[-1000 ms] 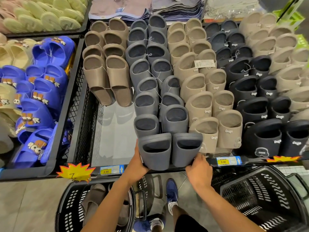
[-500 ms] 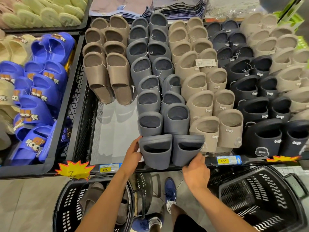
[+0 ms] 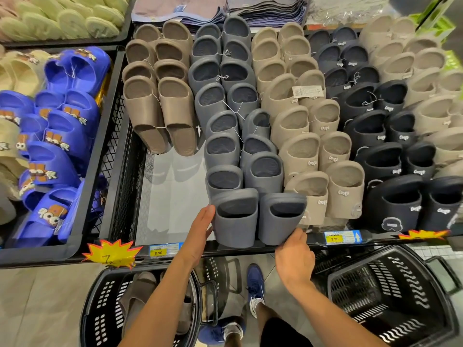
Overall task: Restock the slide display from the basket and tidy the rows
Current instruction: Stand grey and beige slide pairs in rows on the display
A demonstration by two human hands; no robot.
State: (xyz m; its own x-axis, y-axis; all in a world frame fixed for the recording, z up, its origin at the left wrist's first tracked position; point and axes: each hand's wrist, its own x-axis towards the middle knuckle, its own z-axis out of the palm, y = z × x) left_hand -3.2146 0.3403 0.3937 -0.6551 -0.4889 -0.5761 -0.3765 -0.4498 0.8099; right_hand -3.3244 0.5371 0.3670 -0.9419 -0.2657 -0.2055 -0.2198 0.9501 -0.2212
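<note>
Starting nearest: two dark blue sneakers (image 3: pixel 255 284) on the tiled floor, between two black plastic baskets. The left basket (image 3: pixel 100 311) holds brown slides (image 3: pixel 140 291); count not readable. The right basket (image 3: pixel 390 301) stands just beside the right forearm.

Hands: the left hand (image 3: pixel 200 229) is spread, fingers straight, palm flat against the outer left side of the front grey pair (image 3: pixel 235 219). The right hand (image 3: pixel 294 259) is at the lower right corner of the same pair, back of the hand toward the camera. Its fingertips are hidden under the sole edge, so I cannot tell whether it grips or only props.

The front grey pair stands side by side, the two slides touching. It leans on the grey row (image 3: pixel 223 149) behind, with its lower ends at the front rail (image 3: pixel 240 249) of the display. On the rail are a yellow price tag reading 8.90 (image 3: pixel 158 252), another reading 9.90 (image 3: pixel 334 238), and a starburst label (image 3: pixel 110 254).

Display, left to right:
- The brown row (image 3: pixel 160 108) fills only the back, and the white display floor (image 3: pixel 172 196) shows in front of it.
- The grey row has its right column staggered midway.
- The beige row (image 3: pixel 300 136) runs beside it.
- The black row (image 3: pixel 385 149) comes next.
- A pale row (image 3: pixel 426 78) lies at the far right.

The neighbouring bin on the left holds blue slides (image 3: pixel 62 126) with cartoon figures. Farthest back are folded cloth stacks (image 3: pixel 263 8) and pale green slides (image 3: pixel 62 16).
</note>
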